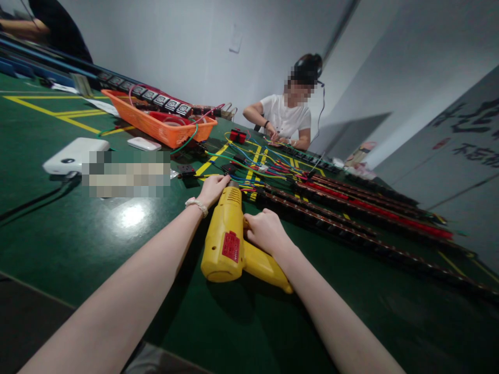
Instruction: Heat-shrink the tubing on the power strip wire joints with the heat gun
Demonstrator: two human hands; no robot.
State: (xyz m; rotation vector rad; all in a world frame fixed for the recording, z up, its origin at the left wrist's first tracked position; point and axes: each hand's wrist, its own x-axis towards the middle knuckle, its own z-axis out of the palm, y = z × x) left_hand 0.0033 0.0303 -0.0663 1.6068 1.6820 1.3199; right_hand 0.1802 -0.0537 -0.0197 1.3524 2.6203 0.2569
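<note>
**Gripping a yellow heat gun (226,244)**

It sits low on the green table (97,239), nozzle toward the coloured wires (268,169). The right hand (267,231) is wrapped round its handle. The left hand (212,188) rests beside the nozzle; whether it holds anything, I cannot tell. Long dark strips (351,234) lie to the right, an orange basket (156,130) farther off.
</note>
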